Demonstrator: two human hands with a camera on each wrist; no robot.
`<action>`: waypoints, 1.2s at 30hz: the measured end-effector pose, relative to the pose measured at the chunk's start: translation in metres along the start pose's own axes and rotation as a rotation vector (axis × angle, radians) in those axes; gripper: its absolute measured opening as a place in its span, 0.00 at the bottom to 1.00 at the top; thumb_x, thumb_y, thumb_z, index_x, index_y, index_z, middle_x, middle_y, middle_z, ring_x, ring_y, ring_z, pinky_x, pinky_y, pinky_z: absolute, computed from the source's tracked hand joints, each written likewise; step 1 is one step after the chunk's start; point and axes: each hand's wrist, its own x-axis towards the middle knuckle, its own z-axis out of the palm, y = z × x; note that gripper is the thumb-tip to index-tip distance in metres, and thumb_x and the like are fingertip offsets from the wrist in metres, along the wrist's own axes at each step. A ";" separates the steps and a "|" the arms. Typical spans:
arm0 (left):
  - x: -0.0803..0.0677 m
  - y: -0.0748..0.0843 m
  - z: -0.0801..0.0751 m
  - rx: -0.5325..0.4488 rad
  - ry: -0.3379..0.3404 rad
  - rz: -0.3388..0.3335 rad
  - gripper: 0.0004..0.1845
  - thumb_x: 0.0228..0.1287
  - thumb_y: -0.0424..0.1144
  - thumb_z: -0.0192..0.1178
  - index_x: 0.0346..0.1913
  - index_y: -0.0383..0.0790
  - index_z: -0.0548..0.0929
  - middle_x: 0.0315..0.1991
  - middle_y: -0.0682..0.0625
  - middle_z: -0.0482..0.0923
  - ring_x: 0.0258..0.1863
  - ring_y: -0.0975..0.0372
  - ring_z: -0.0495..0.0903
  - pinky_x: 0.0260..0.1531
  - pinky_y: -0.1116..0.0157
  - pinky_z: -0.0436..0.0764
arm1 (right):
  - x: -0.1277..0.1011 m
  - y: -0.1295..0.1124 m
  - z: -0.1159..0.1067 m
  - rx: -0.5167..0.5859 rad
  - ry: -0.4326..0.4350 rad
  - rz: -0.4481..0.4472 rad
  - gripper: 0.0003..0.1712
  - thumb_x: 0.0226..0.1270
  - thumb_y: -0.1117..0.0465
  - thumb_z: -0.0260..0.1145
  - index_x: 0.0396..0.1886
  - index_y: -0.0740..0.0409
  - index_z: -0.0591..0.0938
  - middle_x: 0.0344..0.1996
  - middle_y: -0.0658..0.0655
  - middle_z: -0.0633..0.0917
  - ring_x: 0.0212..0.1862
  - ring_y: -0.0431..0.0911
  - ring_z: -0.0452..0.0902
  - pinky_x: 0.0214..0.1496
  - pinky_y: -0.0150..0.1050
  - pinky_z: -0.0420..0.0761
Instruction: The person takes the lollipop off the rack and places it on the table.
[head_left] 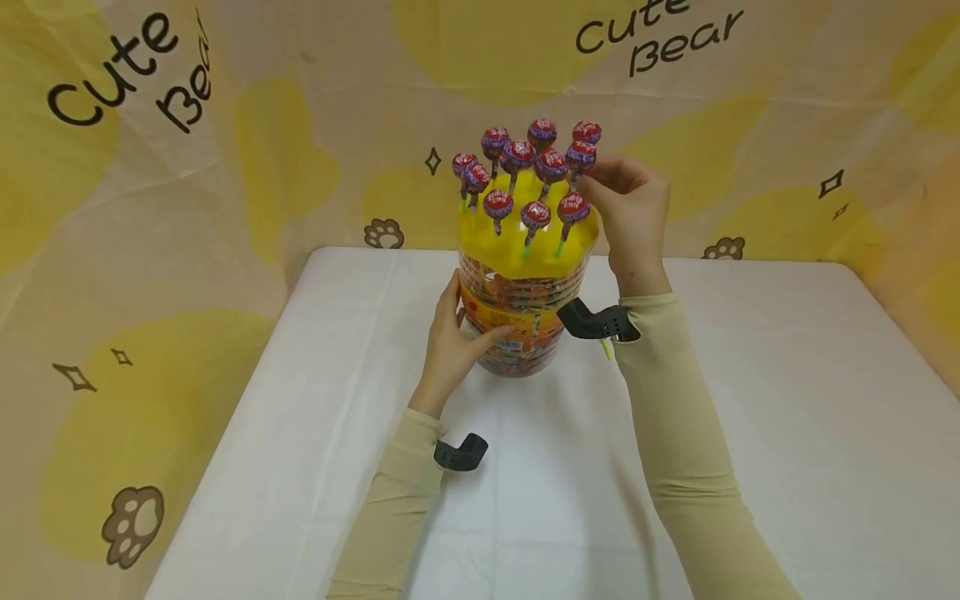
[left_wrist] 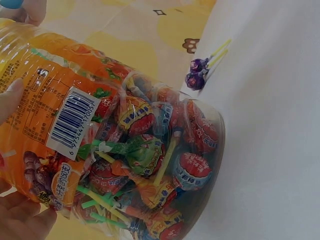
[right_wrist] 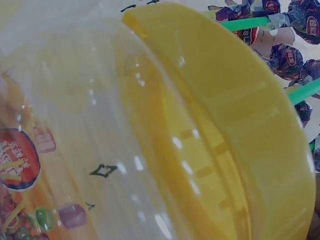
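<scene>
Left hand (head_left: 450,350) gripping clear cylindrical plastic jar (head_left: 523,293), right hand (head_left: 633,204) pinching wrapped red-and-purple ball-shaped lollipop (head_left: 581,156), above round yellow plastic lid (head_left: 514,257)

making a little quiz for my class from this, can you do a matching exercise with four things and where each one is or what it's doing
Things
1. left hand
2. right hand
3. lid
4. loose lollipops

Descriptions
a. lying on the white table
b. up at the stick of a lollipop
c. yellow, at the top of the jar
d. gripping the jar's labelled side

Right pairs: 1-d, 2-b, 3-c, 4-a
</scene>
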 end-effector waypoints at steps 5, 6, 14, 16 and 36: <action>-0.002 -0.001 0.000 0.005 0.000 -0.016 0.53 0.53 0.43 0.71 0.75 0.41 0.46 0.72 0.45 0.50 0.71 0.55 0.52 0.68 0.56 0.59 | 0.000 0.001 0.001 0.063 0.015 -0.001 0.05 0.55 0.74 0.67 0.30 0.64 0.86 0.29 0.57 0.84 0.33 0.47 0.78 0.42 0.34 0.83; -0.002 -0.001 0.000 0.007 0.001 -0.017 0.53 0.53 0.43 0.71 0.75 0.41 0.46 0.72 0.45 0.50 0.71 0.55 0.51 0.68 0.56 0.59 | 0.000 0.001 0.001 0.080 0.017 0.002 0.04 0.55 0.74 0.68 0.30 0.64 0.86 0.29 0.57 0.84 0.32 0.47 0.79 0.42 0.34 0.83; -0.003 -0.003 0.000 0.007 -0.001 -0.016 0.53 0.53 0.44 0.71 0.75 0.42 0.46 0.72 0.45 0.50 0.71 0.55 0.51 0.68 0.56 0.59 | -0.002 0.001 -0.006 0.193 0.019 0.029 0.04 0.56 0.71 0.70 0.33 0.68 0.85 0.30 0.59 0.84 0.30 0.48 0.80 0.39 0.32 0.83; -0.003 -0.003 0.000 0.007 0.001 -0.013 0.53 0.53 0.44 0.71 0.75 0.41 0.46 0.72 0.45 0.50 0.71 0.55 0.51 0.68 0.56 0.59 | -0.003 0.001 -0.009 0.195 0.014 0.025 0.07 0.55 0.71 0.70 0.33 0.70 0.85 0.29 0.59 0.84 0.30 0.47 0.81 0.39 0.33 0.84; 0.000 -0.002 0.000 0.012 0.002 0.012 0.54 0.53 0.43 0.71 0.75 0.40 0.46 0.72 0.44 0.49 0.71 0.54 0.51 0.68 0.56 0.59 | -0.033 0.021 -0.065 0.163 0.026 0.129 0.02 0.55 0.73 0.69 0.29 0.66 0.86 0.29 0.58 0.85 0.28 0.45 0.82 0.39 0.32 0.84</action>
